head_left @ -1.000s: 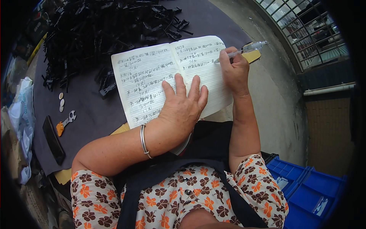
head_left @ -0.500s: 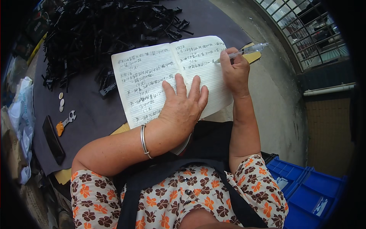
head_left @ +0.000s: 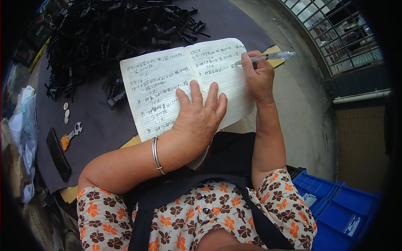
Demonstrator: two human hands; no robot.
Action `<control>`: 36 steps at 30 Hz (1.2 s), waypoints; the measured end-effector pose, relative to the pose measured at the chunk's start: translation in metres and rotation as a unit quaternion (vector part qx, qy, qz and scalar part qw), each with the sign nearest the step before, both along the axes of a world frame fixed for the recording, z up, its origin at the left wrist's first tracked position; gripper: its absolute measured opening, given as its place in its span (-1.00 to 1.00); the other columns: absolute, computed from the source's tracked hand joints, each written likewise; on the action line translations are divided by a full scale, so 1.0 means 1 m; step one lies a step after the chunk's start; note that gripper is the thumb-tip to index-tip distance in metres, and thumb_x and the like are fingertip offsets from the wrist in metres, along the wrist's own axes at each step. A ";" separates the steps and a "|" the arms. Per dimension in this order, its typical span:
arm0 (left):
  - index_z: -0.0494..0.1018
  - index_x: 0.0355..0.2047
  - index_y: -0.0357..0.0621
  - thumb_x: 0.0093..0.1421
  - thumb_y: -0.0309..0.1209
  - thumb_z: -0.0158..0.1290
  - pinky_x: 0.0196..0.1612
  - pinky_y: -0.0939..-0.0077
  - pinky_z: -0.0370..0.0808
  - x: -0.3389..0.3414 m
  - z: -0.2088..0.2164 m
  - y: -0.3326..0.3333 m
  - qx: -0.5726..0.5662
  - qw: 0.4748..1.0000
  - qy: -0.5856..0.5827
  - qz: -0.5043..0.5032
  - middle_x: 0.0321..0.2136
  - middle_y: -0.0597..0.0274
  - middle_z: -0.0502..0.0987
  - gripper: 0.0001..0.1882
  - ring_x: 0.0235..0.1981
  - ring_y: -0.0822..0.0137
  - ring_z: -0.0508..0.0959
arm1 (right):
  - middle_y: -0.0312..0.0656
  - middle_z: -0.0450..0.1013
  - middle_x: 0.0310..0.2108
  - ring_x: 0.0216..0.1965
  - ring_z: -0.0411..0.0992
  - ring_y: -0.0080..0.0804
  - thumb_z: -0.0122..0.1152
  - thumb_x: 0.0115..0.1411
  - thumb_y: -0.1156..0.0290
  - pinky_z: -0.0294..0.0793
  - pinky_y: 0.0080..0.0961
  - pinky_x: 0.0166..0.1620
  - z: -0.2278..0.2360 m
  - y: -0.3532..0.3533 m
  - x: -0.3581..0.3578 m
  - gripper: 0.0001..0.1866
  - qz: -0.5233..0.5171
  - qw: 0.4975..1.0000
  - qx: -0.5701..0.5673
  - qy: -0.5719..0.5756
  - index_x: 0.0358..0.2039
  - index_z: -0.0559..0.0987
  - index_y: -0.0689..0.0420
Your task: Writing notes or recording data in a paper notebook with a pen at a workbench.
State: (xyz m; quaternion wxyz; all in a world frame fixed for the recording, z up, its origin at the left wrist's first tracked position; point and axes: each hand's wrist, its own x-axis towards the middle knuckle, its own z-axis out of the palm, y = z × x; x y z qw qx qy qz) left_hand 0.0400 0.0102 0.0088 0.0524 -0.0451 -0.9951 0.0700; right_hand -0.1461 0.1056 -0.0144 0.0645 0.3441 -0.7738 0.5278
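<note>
An open lined notebook (head_left: 224,79) with handwriting on both pages lies at the near edge of the dark table. My left hand (head_left: 199,115) rests flat across its lower middle, fingers spread over the fold and holding nothing. At the right page, my right hand (head_left: 258,80) is closed around a clear-barrelled pen (head_left: 274,55). The pen's tip touches or hovers just over the page near the latest line of writing; which of the two I cannot tell. Its back end points to the right, past the page edge.
A big heap of black plastic clips (head_left: 113,37) covers the table's far left. Left of the notebook lie small white discs (head_left: 66,113), an orange-handled wrench-like tool (head_left: 72,136) and a black phone-like slab (head_left: 58,154). Blue crates (head_left: 343,213) stand at lower right; a plastic bag (head_left: 24,134) hangs left.
The notebook and my left hand have shifted slightly left. The pen in my right hand has tipped to a flatter angle, its back end lower in view.
</note>
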 end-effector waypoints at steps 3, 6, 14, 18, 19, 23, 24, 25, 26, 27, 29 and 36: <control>0.22 0.20 -0.24 0.09 -0.24 0.04 -0.01 -0.33 0.29 0.000 0.001 0.000 -0.005 1.000 -0.004 0.002 0.20 -0.21 0.20 -0.32 0.10 -0.40 0.27 | -0.42 0.41 -0.56 -0.51 0.29 -0.72 0.14 0.26 0.35 0.30 -0.70 -0.41 -0.001 0.000 0.000 -0.82 0.000 1.000 0.008 0.002 -0.41 0.55 0.18; 0.21 0.20 -0.24 0.09 -0.23 0.05 -0.01 -0.33 0.29 0.000 0.001 0.001 -0.006 1.000 -0.006 0.002 0.21 -0.21 0.19 -0.32 0.10 -0.40 0.27 | -0.42 0.42 -0.56 -0.51 0.29 -0.72 0.14 0.26 0.36 0.30 -0.70 -0.41 -0.001 0.001 -0.002 -0.82 0.005 1.000 0.008 0.001 -0.41 0.55 0.19; 0.22 0.20 -0.23 0.10 -0.24 0.03 -0.01 -0.33 0.29 0.000 0.001 0.000 -0.006 1.000 -0.008 0.002 0.21 -0.21 0.20 -0.33 0.10 -0.40 0.28 | -0.41 0.42 -0.56 -0.50 0.30 -0.70 0.13 0.26 0.36 0.31 -0.67 -0.40 -0.001 0.001 0.000 -0.81 -0.005 1.000 0.007 0.004 -0.42 0.55 0.18; 0.22 0.20 -0.23 0.09 -0.24 0.04 -0.01 -0.32 0.29 0.000 0.000 0.000 -0.008 1.000 -0.004 0.000 0.21 -0.21 0.20 -0.34 0.10 -0.40 0.28 | -0.41 0.42 -0.56 -0.50 0.30 -0.70 0.12 0.27 0.35 0.31 -0.67 -0.40 -0.001 0.001 -0.001 -0.81 -0.013 1.000 0.007 0.001 -0.42 0.55 0.18; 0.22 0.20 -0.23 0.09 -0.24 0.04 -0.01 -0.32 0.29 0.000 0.001 0.000 -0.005 1.000 -0.008 0.001 0.21 -0.21 0.20 -0.34 0.10 -0.40 0.28 | -0.41 0.42 -0.57 -0.50 0.30 -0.70 0.12 0.27 0.35 0.31 -0.67 -0.40 -0.002 0.002 -0.001 -0.81 -0.009 1.000 0.003 -0.001 -0.42 0.55 0.18; 0.22 0.20 -0.23 0.09 -0.24 0.05 -0.01 -0.32 0.29 0.000 0.001 0.000 -0.008 1.000 -0.006 0.003 0.21 -0.20 0.19 -0.33 0.10 -0.40 0.27 | -0.41 0.42 -0.57 -0.51 0.30 -0.71 0.12 0.27 0.35 0.31 -0.67 -0.40 -0.003 0.002 -0.002 -0.80 -0.006 1.000 -0.009 0.009 -0.43 0.55 0.19; 0.22 0.20 -0.23 0.08 -0.24 0.06 -0.01 -0.32 0.29 0.001 0.001 0.000 -0.008 1.000 -0.007 0.002 0.21 -0.20 0.19 -0.32 0.11 -0.40 0.27 | -0.41 0.42 -0.57 -0.51 0.30 -0.70 0.12 0.27 0.35 0.31 -0.66 -0.40 -0.003 0.001 -0.002 -0.80 -0.003 1.000 -0.001 0.008 -0.43 0.55 0.18; 0.22 0.20 -0.23 0.07 -0.23 0.06 -0.01 -0.32 0.29 0.001 0.001 0.000 -0.008 1.000 -0.007 0.000 0.21 -0.20 0.19 -0.31 0.11 -0.40 0.27 | -0.41 0.43 -0.57 -0.51 0.30 -0.70 0.12 0.27 0.35 0.31 -0.66 -0.40 -0.003 0.001 -0.002 -0.80 -0.002 1.000 0.007 0.006 -0.43 0.55 0.18; 0.22 0.20 -0.23 0.07 -0.23 0.06 -0.01 -0.32 0.29 0.001 0.001 0.000 -0.008 1.000 -0.007 0.000 0.21 -0.20 0.19 -0.31 0.11 -0.40 0.27 | -0.41 0.43 -0.57 -0.51 0.30 -0.70 0.12 0.27 0.35 0.31 -0.66 -0.40 -0.002 0.001 -0.002 -0.80 -0.003 1.000 0.007 0.007 -0.43 0.55 0.18; 0.21 0.20 -0.23 0.07 -0.22 0.07 -0.01 -0.31 0.29 0.001 0.001 0.000 -0.010 1.000 -0.009 0.001 0.21 -0.21 0.19 -0.30 0.11 -0.40 0.27 | -0.41 0.43 -0.57 -0.51 0.30 -0.70 0.12 0.27 0.35 0.31 -0.66 -0.40 -0.002 0.001 -0.001 -0.81 -0.004 1.000 0.004 0.008 -0.43 0.55 0.18; 0.21 0.21 -0.23 0.06 -0.21 0.08 -0.01 -0.31 0.29 0.000 0.002 0.000 -0.012 1.000 -0.010 0.003 0.21 -0.21 0.19 -0.29 0.11 -0.40 0.26 | -0.40 0.43 -0.57 -0.51 0.30 -0.69 0.12 0.27 0.35 0.31 -0.66 -0.40 -0.002 0.002 -0.001 -0.81 -0.005 1.000 0.001 0.010 -0.42 0.55 0.18; 0.20 0.21 -0.23 0.06 -0.21 0.09 -0.01 -0.32 0.29 0.000 0.002 0.000 -0.009 1.000 -0.013 0.000 0.22 -0.21 0.18 -0.28 0.11 -0.40 0.26 | -0.40 0.43 -0.56 -0.49 0.31 -0.69 0.12 0.27 0.35 0.32 -0.67 -0.39 -0.002 0.001 -0.001 -0.82 -0.013 1.000 -0.017 0.000 -0.41 0.55 0.17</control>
